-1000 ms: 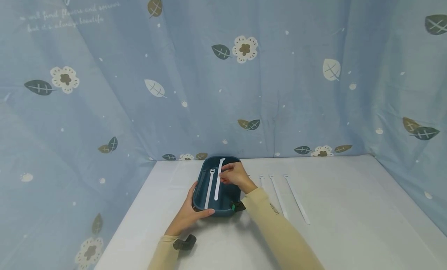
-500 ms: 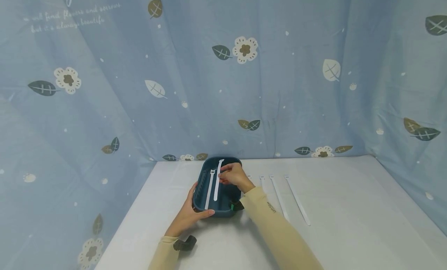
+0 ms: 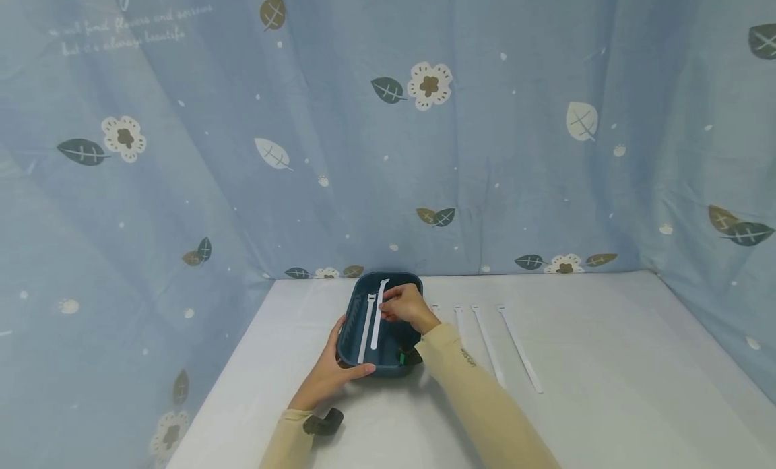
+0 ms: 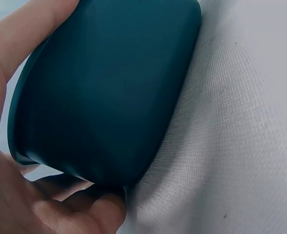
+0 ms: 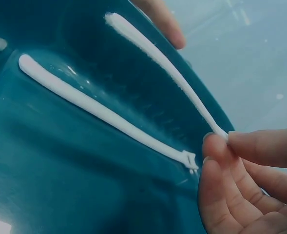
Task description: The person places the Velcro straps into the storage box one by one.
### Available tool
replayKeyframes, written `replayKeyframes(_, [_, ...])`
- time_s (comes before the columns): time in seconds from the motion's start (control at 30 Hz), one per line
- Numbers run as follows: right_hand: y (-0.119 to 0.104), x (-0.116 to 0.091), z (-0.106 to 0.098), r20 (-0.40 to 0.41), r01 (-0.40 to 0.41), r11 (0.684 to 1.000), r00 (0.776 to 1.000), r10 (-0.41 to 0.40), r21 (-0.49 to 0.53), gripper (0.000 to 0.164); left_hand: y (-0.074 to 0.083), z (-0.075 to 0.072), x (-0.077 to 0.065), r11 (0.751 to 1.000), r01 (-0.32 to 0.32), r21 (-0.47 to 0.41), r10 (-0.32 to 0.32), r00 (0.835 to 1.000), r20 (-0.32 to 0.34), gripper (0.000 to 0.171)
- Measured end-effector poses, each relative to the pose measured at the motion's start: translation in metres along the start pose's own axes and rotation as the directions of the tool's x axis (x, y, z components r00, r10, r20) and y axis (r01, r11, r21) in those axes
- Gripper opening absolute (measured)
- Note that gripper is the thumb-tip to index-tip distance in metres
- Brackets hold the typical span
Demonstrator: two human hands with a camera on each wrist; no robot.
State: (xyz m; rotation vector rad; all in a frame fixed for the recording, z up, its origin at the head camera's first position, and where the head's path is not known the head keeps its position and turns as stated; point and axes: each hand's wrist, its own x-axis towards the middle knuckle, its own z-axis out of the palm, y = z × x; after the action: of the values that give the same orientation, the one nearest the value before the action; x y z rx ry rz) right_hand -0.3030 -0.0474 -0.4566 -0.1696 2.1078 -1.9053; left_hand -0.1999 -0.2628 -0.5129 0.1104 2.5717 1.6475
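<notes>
A dark teal plastic box (image 3: 391, 370) stands on the table, its outer wall (image 4: 109, 92) filling much of the left wrist view. My left hand (image 3: 329, 370) grips it at the near left corner, thumb over the rim and fingers round the side. Between thumb and fingertips, my right hand (image 3: 409, 307) pinches a white hook-and-loop cable tie (image 3: 376, 326) by its head end; the fingers hide part of that end in the right wrist view. The strap hangs over the box's inside. Beside it, a second white cable tie (image 5: 99, 111) with a slotted head lies in the box.
Several more white cable ties (image 3: 521, 351) lie in a row on the white table (image 3: 606, 361), right of the box; the right sleeve (image 3: 479, 395) covers parts of some. A blue patterned curtain (image 3: 461, 152) closes off the back and sides.
The right hand keeps its pinch on the cable tie, which has shifted slightly left over the box. The left hand and box stay put. The head view has turned a little.
</notes>
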Motion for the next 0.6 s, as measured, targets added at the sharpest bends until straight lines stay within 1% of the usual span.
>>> replayKeyframes(0.13, [-0.0016, -0.0012, 0.0003, 0.002, 0.014, 1.0, 1.0, -0.014, -0.006, 0.031, 0.0004, -0.0003, -0.0001, 1.0, 0.01, -0.007, -0.01, 1.0, 0.002, 0.12])
replayKeyframes(0.3, [0.0003, 0.0003, 0.0017, -0.005, -0.009, 1.0, 1.0, 0.009, -0.004, 0.031, -0.0002, -0.0001, 0.0006, 1.0, 0.006, -0.006, -0.006, 1.0, 0.005, 0.121])
replayKeyframes(0.6, [0.0036, 0.0031, 0.0059, -0.027, -0.001, 0.998, 1.0, -0.001, -0.065, 0.027, 0.0007, -0.0007, -0.0006, 1.0, 0.004, -0.015, -0.004, 1.0, 0.007, 0.12])
